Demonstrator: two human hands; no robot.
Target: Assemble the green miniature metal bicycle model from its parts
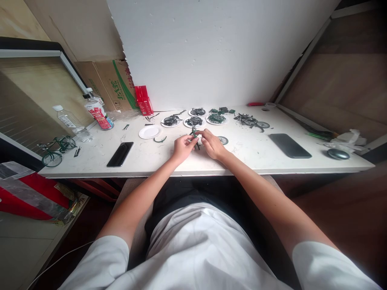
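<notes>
My left hand is closed in a pinch on a small dark green model bicycle part at the middle of the table. From the other side, my right hand pinches at the same part, its fingers close to my left fingertips. The fingers hide much of the part, so its exact shape cannot be told. Just right of my right hand lies a spoked model wheel. A curved green fender piece lies left of my left hand. An assembled green model bicycle stands at the table's left end.
Behind my hands stand plates of dark parts and green parts, with a pile of wheels and frames further right. An empty white plate, two phones, bottles, a red box and a mouse surround them.
</notes>
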